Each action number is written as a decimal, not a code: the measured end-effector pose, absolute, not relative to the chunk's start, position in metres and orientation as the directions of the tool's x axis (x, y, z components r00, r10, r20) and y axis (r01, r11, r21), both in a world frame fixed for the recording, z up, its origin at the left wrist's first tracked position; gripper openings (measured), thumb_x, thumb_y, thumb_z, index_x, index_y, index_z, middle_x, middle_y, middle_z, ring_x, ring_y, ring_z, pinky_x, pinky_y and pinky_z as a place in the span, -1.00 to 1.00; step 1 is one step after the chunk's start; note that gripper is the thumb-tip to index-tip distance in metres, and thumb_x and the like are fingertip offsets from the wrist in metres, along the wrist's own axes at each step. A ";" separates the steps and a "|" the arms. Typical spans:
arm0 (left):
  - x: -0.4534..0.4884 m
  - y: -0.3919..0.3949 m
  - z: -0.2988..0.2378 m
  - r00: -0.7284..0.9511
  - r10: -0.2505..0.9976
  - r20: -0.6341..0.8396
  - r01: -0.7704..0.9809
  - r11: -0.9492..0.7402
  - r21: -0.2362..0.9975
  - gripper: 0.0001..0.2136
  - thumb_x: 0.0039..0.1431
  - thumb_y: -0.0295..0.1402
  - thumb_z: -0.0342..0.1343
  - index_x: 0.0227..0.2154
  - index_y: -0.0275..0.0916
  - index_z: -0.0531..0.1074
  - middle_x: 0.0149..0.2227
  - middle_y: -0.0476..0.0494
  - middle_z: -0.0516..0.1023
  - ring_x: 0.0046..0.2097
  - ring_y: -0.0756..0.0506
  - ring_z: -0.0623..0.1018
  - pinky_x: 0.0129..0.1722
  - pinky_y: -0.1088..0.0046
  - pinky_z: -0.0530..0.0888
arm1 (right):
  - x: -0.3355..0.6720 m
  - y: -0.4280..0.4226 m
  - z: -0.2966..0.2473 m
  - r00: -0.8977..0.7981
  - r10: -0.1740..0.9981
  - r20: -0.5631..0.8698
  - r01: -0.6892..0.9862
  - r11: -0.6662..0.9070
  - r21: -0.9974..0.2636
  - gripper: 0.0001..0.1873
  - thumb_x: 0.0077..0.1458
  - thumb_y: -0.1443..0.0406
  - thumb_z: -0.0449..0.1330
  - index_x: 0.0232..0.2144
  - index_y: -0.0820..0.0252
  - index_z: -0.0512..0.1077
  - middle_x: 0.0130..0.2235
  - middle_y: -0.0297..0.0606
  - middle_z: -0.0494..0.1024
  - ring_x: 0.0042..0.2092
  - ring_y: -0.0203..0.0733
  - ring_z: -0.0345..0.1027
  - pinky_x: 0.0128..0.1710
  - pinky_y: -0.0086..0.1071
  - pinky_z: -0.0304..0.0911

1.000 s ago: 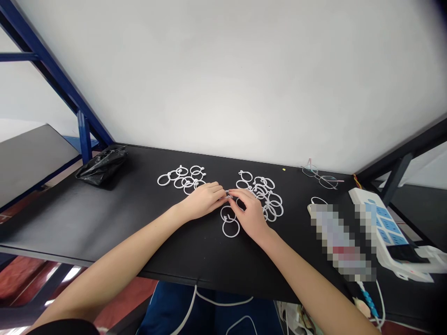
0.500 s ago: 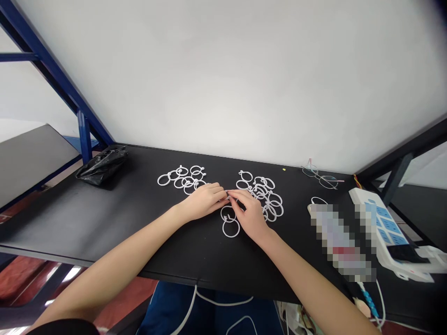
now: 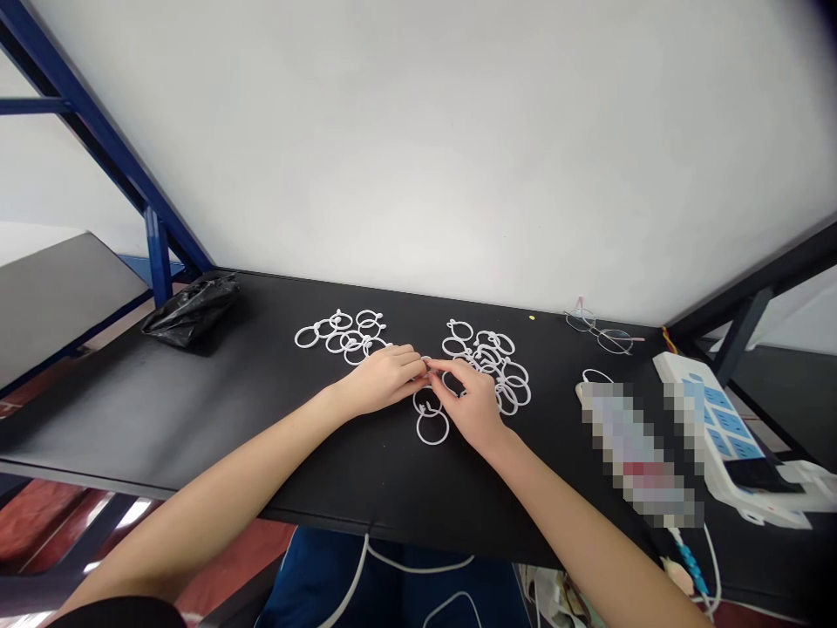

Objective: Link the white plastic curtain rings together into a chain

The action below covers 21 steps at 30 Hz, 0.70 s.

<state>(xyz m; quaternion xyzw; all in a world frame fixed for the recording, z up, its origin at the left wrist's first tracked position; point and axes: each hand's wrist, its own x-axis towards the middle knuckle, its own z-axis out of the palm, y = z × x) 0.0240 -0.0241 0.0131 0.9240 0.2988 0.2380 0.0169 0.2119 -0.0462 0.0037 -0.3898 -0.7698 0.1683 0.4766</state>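
My left hand and my right hand meet above the black table, fingertips nearly touching. Both are closed in a pinch on a white curtain ring, mostly hidden by the fingers. Just below them lie two more white rings, the lower ring in full view and the upper partly overlapped by it. A cluster of white rings with small eyelets spreads beyond my left hand. Beside and behind my right hand lies another overlapping pile of rings, partly covered by that hand.
The black tabletop runs along a white wall. A crumpled black plastic bag lies at the far left. On the right are eyeglasses, a blurred-out phone-like object with a cable, and a white power strip. A white cable hangs at the front edge.
My right fingers have shifted slightly, the index finger now more bent and raised, uncovering part of a ring beside it. My left hand has barely moved.
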 end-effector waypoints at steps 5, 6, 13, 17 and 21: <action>0.025 -0.025 0.015 0.686 0.568 0.456 0.543 -0.816 0.199 -0.70 0.41 -0.28 -0.16 -0.39 -0.27 0.36 -0.40 -0.13 0.42 -0.32 -0.07 0.40 -0.32 0.41 0.37 | 0.213 -0.047 0.005 -0.205 0.778 0.593 0.437 0.615 -0.656 -0.81 0.18 0.36 0.15 -0.21 0.08 0.55 -0.24 -0.26 0.66 -0.23 -0.14 0.57 -0.19 -0.25 0.51; 0.026 -0.025 0.016 0.671 0.578 0.465 0.549 -0.809 0.213 -0.71 0.40 -0.28 -0.15 -0.38 -0.28 0.37 -0.36 -0.15 0.44 -0.30 -0.07 0.41 -0.31 0.41 0.38 | 0.213 -0.047 0.005 -0.196 0.780 0.594 0.431 0.613 -0.662 -0.81 0.19 0.36 0.16 -0.22 0.08 0.56 -0.23 -0.27 0.66 -0.23 -0.14 0.57 -0.19 -0.25 0.51; 0.024 -0.029 0.018 0.546 0.700 0.460 0.561 -0.713 0.421 -0.72 0.34 -0.15 -0.05 -0.08 -0.25 0.32 -0.05 -0.27 0.41 -0.12 -0.11 0.47 -0.21 0.37 0.46 | 0.212 -0.050 0.012 -0.122 0.819 0.560 0.362 0.562 -0.743 -0.83 0.17 0.32 0.19 -0.23 0.05 0.58 -0.21 -0.30 0.67 -0.21 -0.11 0.59 -0.16 -0.22 0.52; 0.019 -0.027 0.017 0.579 0.715 0.391 0.531 -0.695 0.484 -0.61 0.31 -0.09 -0.03 0.04 -0.26 0.26 -0.12 -0.24 0.46 -0.17 -0.12 0.49 -0.21 0.35 0.45 | 0.211 -0.053 0.015 -0.139 0.838 0.528 0.281 0.545 -0.790 -0.84 0.17 0.31 0.21 -0.23 0.03 0.58 -0.21 -0.32 0.67 -0.20 -0.10 0.59 -0.16 -0.24 0.52; 0.019 -0.028 0.018 0.599 0.727 0.336 0.497 -0.667 0.556 -0.68 0.36 -0.12 -0.11 -0.15 -0.27 0.36 -0.38 -0.07 0.42 -0.37 -0.03 0.42 -0.33 0.43 0.38 | 0.211 -0.055 0.016 -0.177 0.846 0.502 0.223 0.532 -0.817 -0.84 0.15 0.30 0.22 -0.23 0.02 0.59 -0.23 -0.33 0.68 -0.23 -0.10 0.60 -0.17 -0.24 0.53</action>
